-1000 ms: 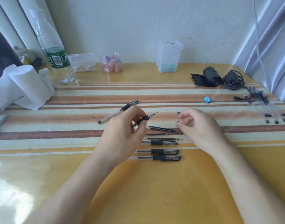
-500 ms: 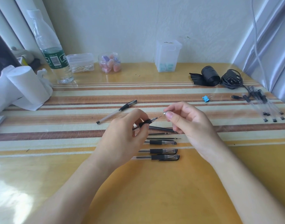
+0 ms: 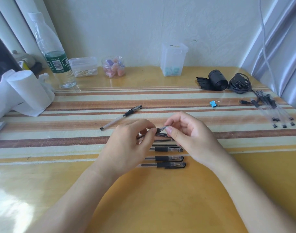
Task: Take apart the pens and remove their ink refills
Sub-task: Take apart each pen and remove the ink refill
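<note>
My left hand [image 3: 127, 148] grips a black-gripped pen [image 3: 161, 129] a little above the table, its barrel hidden in my palm. My right hand [image 3: 189, 137] pinches the clear tip end of that same pen between thumb and forefinger. Under my hands lie thin dark ink refills [image 3: 164, 140], partly covered. Just nearer me, three capped pens [image 3: 169, 158] lie in a row. One uncapped pen [image 3: 121, 117] lies diagonally at the centre left. Several clear empty barrels [image 3: 274, 111] lie at the far right.
On the striped table [image 3: 76, 98], a water bottle [image 3: 55, 52], white paper rolls [image 3: 24, 93] and small plastic containers [image 3: 84, 66] stand at the back left. A clear box [image 3: 173, 59], black roll [image 3: 217, 80], coiled cable [image 3: 240, 83] and blue binder clip [image 3: 213, 103] are at the back right.
My right hand has moved left from beside the refills to the pen held by my left hand and closed its thumb and forefinger on the pen's tip end.
</note>
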